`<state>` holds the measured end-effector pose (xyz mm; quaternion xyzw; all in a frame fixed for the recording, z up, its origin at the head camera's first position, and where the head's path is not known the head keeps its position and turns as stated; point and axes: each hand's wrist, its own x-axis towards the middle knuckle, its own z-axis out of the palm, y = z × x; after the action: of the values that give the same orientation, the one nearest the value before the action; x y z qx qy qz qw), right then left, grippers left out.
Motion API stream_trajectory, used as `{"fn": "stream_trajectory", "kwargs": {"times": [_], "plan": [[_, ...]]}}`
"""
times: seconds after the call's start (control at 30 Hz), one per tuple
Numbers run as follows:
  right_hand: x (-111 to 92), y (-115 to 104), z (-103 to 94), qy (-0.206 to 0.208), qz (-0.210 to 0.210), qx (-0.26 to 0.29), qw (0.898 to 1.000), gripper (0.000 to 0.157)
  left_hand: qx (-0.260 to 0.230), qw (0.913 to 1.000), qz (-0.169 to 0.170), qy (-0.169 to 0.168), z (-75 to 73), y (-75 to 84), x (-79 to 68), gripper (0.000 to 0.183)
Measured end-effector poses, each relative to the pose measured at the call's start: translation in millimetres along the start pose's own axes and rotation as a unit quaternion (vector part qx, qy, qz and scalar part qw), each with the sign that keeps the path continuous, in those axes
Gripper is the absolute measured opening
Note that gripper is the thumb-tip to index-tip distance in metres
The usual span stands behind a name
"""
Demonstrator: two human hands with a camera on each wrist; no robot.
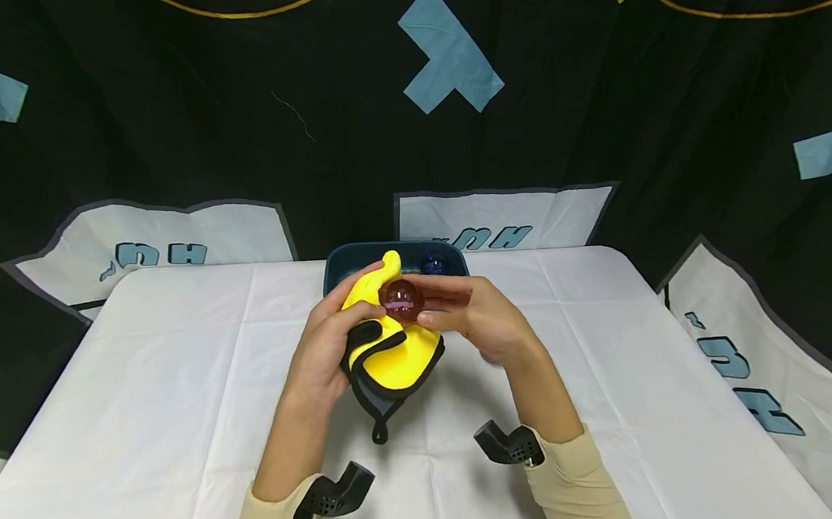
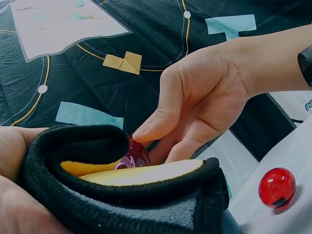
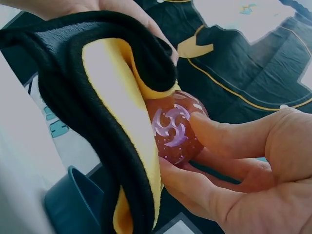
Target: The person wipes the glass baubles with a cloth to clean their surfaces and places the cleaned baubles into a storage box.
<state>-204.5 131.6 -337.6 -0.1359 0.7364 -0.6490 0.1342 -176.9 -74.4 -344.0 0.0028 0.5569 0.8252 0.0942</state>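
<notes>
A yellow cloth with black edging and a dark grey back is gripped by my left hand, folded over on itself. My right hand pinches a translucent reddish ball between thumb and fingers. The ball sits against the yellow side of the cloth, and the right wrist view shows a purple swirl on the ball. In the left wrist view, a fold of cloth hides part of the ball. Both hands are raised above the white table.
Behind the hands, a dark teal bin stands at the table's far edge with a blue ball in it. A shiny red ball lies on the white tablecloth. Black printed fabric hangs beyond the table.
</notes>
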Motion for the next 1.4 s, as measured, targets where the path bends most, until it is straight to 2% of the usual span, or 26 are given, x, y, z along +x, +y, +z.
{"fn": "stream_trajectory", "kwargs": {"times": [0.2,0.4,0.57,0.67,0.9,1.03,1.3,1.4], "plan": [[0.0,-2.0,0.0,0.020,0.001,-0.016,1.000,0.050,0.004,1.0000,-0.007,-0.001,0.8,0.5,0.1,0.056],[1.9,-1.2,3.6,0.034,0.012,0.001,0.999,0.048,0.000,1.0000,-0.007,0.006,0.1,1.2,0.0,0.054],[3.7,1.0,3.4,0.044,0.024,-0.008,0.999,0.046,0.001,1.0000,-0.006,0.001,-0.1,0.7,1.0,0.054],[5.0,1.6,3.0,0.043,0.032,-0.015,0.998,0.047,-0.001,1.0000,-0.006,-0.002,0.3,0.2,1.0,0.054],[4.9,3.0,2.9,0.013,0.002,-0.012,1.000,0.052,-0.002,1.0000,-0.002,-0.009,0.6,-0.6,0.6,0.055],[4.3,2.3,4.1,0.016,0.002,-0.017,1.000,0.050,-0.001,1.0000,-0.002,-0.008,0.2,-0.5,0.9,0.055],[4.6,0.3,6.8,0.042,0.042,-0.030,0.998,0.045,-0.001,0.9999,-0.011,-0.005,1.1,-0.6,1.2,0.055],[5.2,0.5,7.5,0.049,0.045,-0.032,0.997,0.045,-0.002,0.9999,-0.012,-0.005,1.3,-1.0,1.1,0.055]]}}
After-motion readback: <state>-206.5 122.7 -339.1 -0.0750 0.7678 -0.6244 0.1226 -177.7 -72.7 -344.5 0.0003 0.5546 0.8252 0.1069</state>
